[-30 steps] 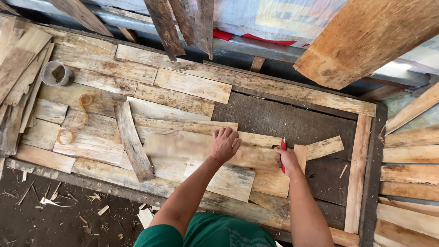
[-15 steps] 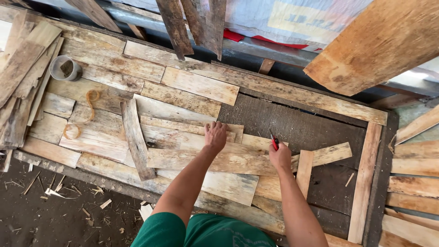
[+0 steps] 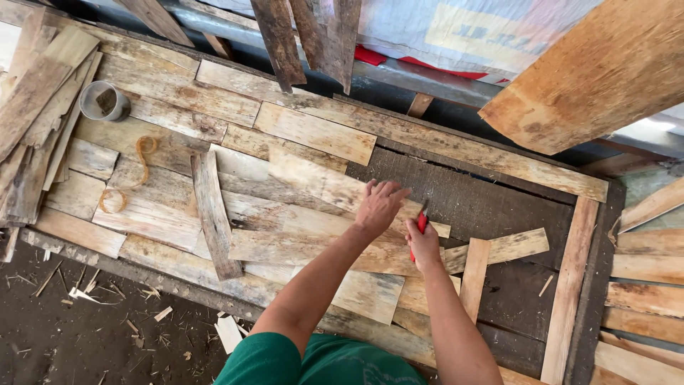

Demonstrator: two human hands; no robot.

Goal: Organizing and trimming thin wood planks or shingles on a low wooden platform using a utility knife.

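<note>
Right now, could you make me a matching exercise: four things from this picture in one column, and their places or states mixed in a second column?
1. left hand
2. right hand
3. small round tin
4. curl of twine

a. holds a red pen
b. far left corner of the bench
c. spread flat on a pale board
d. loose on the planks, right of the tin

Pairs: 1-c, 2-a, 3-b, 4-d

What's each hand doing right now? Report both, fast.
Left hand: open, fingers spread flat on a wooden plank.
Right hand: closed around a red tool.
</note>
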